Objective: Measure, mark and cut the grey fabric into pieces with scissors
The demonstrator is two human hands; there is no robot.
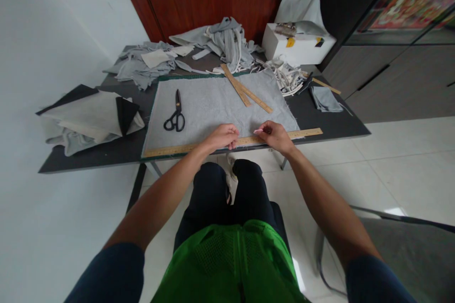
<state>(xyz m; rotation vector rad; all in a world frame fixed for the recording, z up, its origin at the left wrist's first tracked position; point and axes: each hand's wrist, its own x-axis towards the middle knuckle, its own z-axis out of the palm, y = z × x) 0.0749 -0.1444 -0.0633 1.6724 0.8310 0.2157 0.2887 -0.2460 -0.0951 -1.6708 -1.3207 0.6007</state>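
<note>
r hand (274, 136): grip pinched on pink bit (258, 131), by long ruler (306, 133). l hand (222, 137): fingers curled at ruler's mid; can't tell if grip's on anything. ruler lies along nr edge of grey cloth (209, 104) on tabletop (343, 123), r end past cloth. scissors (177, 108) on cloth, l side; 2 short rulers (232, 79) overlap nr far edge.
</note>
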